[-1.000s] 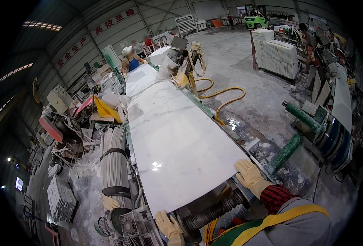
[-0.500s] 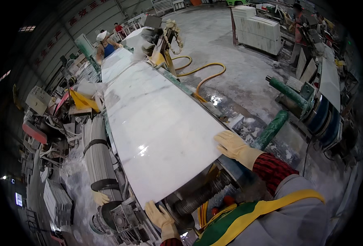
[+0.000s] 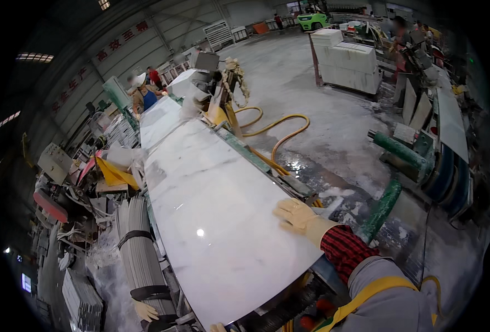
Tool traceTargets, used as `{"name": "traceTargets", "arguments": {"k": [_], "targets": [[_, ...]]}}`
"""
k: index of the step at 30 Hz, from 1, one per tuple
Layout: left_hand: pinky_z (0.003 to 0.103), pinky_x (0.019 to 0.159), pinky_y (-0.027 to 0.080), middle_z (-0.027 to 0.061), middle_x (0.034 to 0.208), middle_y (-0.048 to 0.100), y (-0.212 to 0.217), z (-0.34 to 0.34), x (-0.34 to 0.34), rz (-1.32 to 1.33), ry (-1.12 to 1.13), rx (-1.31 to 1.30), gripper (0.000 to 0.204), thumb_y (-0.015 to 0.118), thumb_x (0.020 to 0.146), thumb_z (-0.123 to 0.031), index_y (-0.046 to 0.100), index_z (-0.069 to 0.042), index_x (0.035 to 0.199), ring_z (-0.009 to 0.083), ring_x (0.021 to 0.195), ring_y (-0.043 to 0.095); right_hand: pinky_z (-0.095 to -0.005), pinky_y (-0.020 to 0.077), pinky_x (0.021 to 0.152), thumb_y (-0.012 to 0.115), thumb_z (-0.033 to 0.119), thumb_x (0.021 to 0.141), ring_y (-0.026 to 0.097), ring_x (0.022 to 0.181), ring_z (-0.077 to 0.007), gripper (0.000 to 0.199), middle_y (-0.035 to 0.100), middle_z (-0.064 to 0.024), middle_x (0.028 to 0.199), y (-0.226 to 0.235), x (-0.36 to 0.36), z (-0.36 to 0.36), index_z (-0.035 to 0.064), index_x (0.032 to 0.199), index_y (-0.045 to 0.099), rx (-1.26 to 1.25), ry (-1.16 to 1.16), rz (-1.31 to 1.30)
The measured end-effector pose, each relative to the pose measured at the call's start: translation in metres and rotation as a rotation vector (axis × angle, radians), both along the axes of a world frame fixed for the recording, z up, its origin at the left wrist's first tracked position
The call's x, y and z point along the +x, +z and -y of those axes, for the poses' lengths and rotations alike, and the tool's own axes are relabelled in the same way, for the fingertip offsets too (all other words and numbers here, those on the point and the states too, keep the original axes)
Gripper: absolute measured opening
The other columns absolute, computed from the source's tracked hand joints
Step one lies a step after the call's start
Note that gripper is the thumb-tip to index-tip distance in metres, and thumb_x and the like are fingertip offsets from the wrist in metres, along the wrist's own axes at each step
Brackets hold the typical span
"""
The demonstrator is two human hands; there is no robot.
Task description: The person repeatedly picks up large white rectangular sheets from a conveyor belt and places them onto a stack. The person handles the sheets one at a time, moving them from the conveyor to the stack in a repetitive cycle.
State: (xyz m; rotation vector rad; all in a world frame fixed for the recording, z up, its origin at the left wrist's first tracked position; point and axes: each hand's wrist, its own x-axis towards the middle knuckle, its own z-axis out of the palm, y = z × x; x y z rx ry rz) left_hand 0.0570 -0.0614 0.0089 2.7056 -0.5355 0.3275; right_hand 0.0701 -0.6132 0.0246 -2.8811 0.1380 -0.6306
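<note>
Mostly hidden under what it carries, the long conveyor (image 3: 244,148) has a white, grey-veined slab (image 3: 228,221) stretching from its near end to a seam; beyond that, a second slab (image 3: 159,120) reaches toward its far end. Off the conveyor's right edge, a block of stacked white pieces (image 3: 347,66) stands beside a rusty upright. Along its left edge is a bundle of grey strips (image 3: 142,254), held by black straps. A co-worker (image 3: 148,99) in blue is at the far end, small and hard to make out. The right hand (image 3: 302,218), in a cream glove, lies across the slab's right edge, palm hidden, fingers extended on the top face and closed around nothing. The picture's lower edge cuts off the left hand (image 3: 217,327); only fingertips show at the slab's near left corner, so its grip cannot be told. Another cream glove (image 3: 145,311) lies at the bundle's near end.
</note>
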Motion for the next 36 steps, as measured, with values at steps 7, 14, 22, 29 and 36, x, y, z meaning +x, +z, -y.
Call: {"name": "traceTargets", "arguments": {"k": [7, 14, 22, 29, 36], "targets": [[0.059, 0.13, 0.031, 0.032, 0.163, 0.05, 0.001, -0.01, -0.004, 0.002, -0.024, 0.006, 0.053, 0.059, 0.112, -0.025, 0.055, 0.001, 0.158, 0.0517, 0.153, 0.043, -0.0482, 0.0402, 0.122, 0.067, 0.033, 0.099, 0.053, 0.141, -0.034, 0.047, 0.06, -0.0135, 0.143, 0.001, 0.032, 0.016, 0.0114, 0.141, 0.063, 0.063, 0.042, 0.05], [0.058, 0.13, 0.033, 0.0311, 0.163, 0.051, -0.013, -0.018, -0.003, 0.003, 0.04, 0.049, 0.055, 0.062, 0.11, -0.03, 0.057, -0.001, 0.157, 0.0503, 0.154, 0.042, -0.0504, 0.0396, 0.121, 0.068, 0.032, 0.097, 0.055, 0.137, -0.0359, 0.047, 0.061, -0.0152, 0.14, -0.002, -0.003, -0.009, 0.0084, 0.137, 0.063, -0.006, 0.026, 0.151], [0.063, 0.112, 0.043, 0.0314, 0.135, 0.06, -0.018, -0.011, 0.007, 0.282, -0.085, -0.019, 0.047, 0.073, 0.09, -0.013, 0.062, 0.005, 0.133, 0.0526, 0.127, 0.054, -0.0528, 0.0422, 0.117, 0.069, 0.028, 0.094, 0.056, 0.136, -0.039, 0.049, 0.065, -0.0181, 0.138, 0.008, -0.105, -0.074, 0.005, 0.137, 0.065, -0.014, -0.137, 0.127], [0.064, 0.125, 0.033, 0.0292, 0.152, 0.058, -0.014, -0.015, -0.007, 0.123, -0.018, -0.125, 0.047, 0.068, 0.103, -0.022, 0.063, 0.0, 0.145, 0.0509, 0.143, 0.05, -0.0609, 0.0451, 0.11, 0.075, 0.016, 0.09, 0.058, 0.124, -0.0512, 0.043, 0.065, -0.0272, 0.131, -0.014, -0.159, -0.169, -0.0009, 0.129, 0.067, 0.029, -0.181, 0.287], [0.062, 0.118, 0.033, 0.0265, 0.147, 0.054, 0.019, -0.045, 0.002, -0.032, -0.116, -0.087, 0.05, 0.065, 0.104, -0.027, 0.058, -0.002, 0.146, 0.0485, 0.136, 0.048, -0.0434, 0.0558, 0.106, 0.07, 0.022, 0.105, 0.07, 0.128, -0.0349, 0.038, 0.074, -0.0218, 0.135, -0.031, -0.173, -0.269, -0.0023, 0.134, 0.074, 0.955, -0.155, 0.046]]}}
